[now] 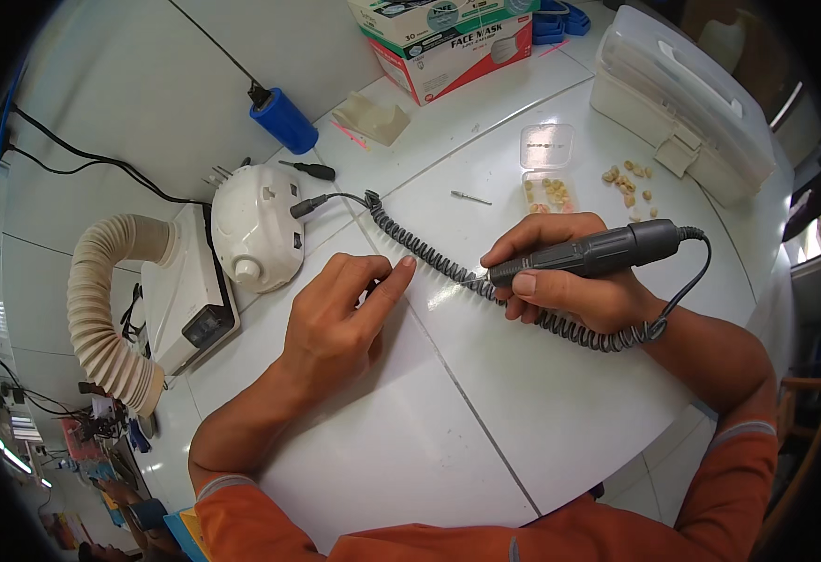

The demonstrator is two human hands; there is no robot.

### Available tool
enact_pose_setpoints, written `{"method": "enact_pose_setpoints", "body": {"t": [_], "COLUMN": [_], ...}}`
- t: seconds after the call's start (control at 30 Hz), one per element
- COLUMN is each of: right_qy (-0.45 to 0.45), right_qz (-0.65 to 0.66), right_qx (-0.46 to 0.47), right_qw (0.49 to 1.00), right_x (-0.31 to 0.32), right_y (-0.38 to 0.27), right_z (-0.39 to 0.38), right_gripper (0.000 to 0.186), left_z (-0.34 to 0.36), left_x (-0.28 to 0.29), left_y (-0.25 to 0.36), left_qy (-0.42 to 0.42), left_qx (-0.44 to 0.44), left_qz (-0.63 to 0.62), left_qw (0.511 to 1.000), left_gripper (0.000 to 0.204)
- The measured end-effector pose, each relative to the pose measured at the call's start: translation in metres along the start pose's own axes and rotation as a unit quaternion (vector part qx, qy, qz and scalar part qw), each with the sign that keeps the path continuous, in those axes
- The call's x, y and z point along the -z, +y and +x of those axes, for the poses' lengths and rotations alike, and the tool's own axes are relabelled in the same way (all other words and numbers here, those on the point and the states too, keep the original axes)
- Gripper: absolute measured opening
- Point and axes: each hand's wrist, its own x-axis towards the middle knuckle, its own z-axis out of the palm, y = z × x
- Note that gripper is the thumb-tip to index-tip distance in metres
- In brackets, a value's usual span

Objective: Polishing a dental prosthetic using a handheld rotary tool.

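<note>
My right hand [587, 288] grips a dark grey rotary handpiece [579, 258], its thin metal tip pointing left. The handpiece's coiled cord [420, 245] runs behind the hand and across the table to a white control unit [259, 228]. Left of the tip, my left hand [340, 314] hovers over or rests on the table with its fingers curled and thumb and forefinger close together. A dark spot shows between them; I cannot make out what they hold, if anything. Beyond the right hand, small yellowish tooth-shaped pieces [628, 178] lie loose beside an open clear box [548, 178] containing more.
A white machine [190, 290] with a ribbed beige hose [101, 309] stands at the left. Near it are a blue cylinder [285, 122] and a black screwdriver [309, 170]. A metal bit [471, 198] lies mid-table. Mask boxes [457, 56] and a lidded white case [682, 103] stand behind.
</note>
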Motion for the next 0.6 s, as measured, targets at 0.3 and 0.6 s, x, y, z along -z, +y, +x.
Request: {"method": "enact_pose_setpoints", "body": {"t": [0.3,0.6], "right_qy": [-0.001,-0.033], "right_qz": [0.002,-0.026], "right_qx": [-0.008,0.043], "right_qw": [1.000,0.998], "right_x": [0.000,-0.005], "right_y": [-0.003,0.001], "right_z": [-0.001,-0.008], "right_gripper": [0.034,0.036], "left_z": [0.000,-0.009], "left_x": [-0.008,-0.014], "left_y": [0.003,0.013], "left_qy": [0.012,0.022], "left_qx": [0.060,0.224], "left_qz": [-0.114,-0.548], "left_qw": [0.992,0.805], "left_gripper": [0.045,0.021]}}
